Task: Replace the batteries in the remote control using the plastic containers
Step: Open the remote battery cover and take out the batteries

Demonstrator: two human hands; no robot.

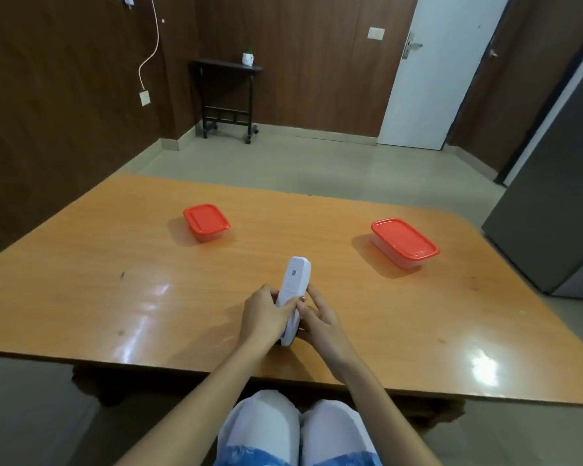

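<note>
A white remote control (pixel 294 284) is held back side up above the near middle of the wooden table (pixel 115 297); a small code label shows near its far end. My left hand (pixel 265 317) grips its lower left side, thumb across the back. My right hand (pixel 320 319) holds its lower right side, fingers against the edge. Two clear plastic containers with red lids stand closed farther back: a smaller container (pixel 206 223) at the left and a larger container (pixel 405 243) at the right. No batteries are visible.
A grey cabinet (pixel 552 213) stands close to the table's right edge. Beyond the table lie open floor, a small dark side table (pixel 228 95) with a white pot, and a white door (pixel 441 72). My knees (pixel 297 428) are under the near edge.
</note>
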